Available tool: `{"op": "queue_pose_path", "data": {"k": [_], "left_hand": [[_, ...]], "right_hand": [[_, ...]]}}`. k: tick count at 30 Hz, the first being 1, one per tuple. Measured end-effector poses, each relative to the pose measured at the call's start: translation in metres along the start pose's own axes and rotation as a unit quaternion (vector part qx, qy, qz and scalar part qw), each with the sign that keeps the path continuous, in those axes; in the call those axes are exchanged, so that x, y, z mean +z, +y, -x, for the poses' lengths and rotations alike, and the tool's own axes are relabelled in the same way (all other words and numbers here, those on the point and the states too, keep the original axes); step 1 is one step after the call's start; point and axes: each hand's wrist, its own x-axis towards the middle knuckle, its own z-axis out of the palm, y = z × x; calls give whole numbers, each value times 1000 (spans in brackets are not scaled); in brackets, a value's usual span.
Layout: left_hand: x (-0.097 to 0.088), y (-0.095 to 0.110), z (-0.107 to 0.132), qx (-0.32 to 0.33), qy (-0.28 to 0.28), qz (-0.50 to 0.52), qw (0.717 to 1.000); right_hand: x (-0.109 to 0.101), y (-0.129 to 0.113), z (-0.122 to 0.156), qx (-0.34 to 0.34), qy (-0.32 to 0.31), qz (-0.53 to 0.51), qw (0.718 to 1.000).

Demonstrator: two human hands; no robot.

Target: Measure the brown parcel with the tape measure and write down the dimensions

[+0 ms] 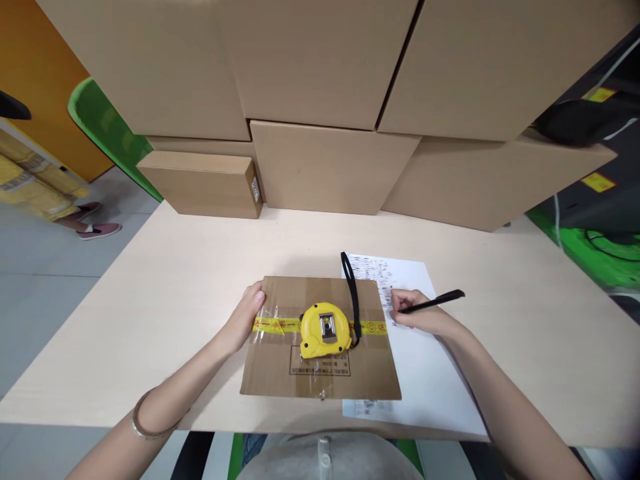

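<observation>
A small cardboard box (280,363) sealed with yellow tape lies on the table in front of me. A yellow tape measure (324,330) with a black strap (353,293) rests on top of it. My left hand (246,313) lies against the box's left edge, fingers curled on the rim. My right hand (417,312) is closed on a black pen (437,301), its tip on a printed white sheet (425,373) just right of the box.
The pale wooden table (165,293) carries a wall of large cardboard boxes (325,167) along its back edge, with a flatter box (200,183) at the back left. Another person's feet (95,227) stand on the floor at far left.
</observation>
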Motion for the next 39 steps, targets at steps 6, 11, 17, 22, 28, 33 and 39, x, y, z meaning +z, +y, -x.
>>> {"op": "queue_pose_path", "data": {"k": [6,11,17,22,28,33,39], "left_hand": [[-1,1,0,-2,5,8,1000],[-1,1,0,2,2,16,1000],[0,1,1,-4,2,17,1000],[0,0,1,1,5,19,1000],[1,0,1,-1,-3,30,1000],[0,-1,0,11,0,28,1000],[-1,-3,0,19,-4,22,1000]], "right_hand": [[0,4,1,10,-25,-8,1000],[0,5,1,-4,-11,-2,1000],[1,7,1,1,-30,-8,1000],[2,6,1,-9,-17,-1,1000],[2,5,2,-1,-26,-1,1000],[3,7,1,-8,-20,4,1000],[2,8,1,-2,-35,2,999]]}}
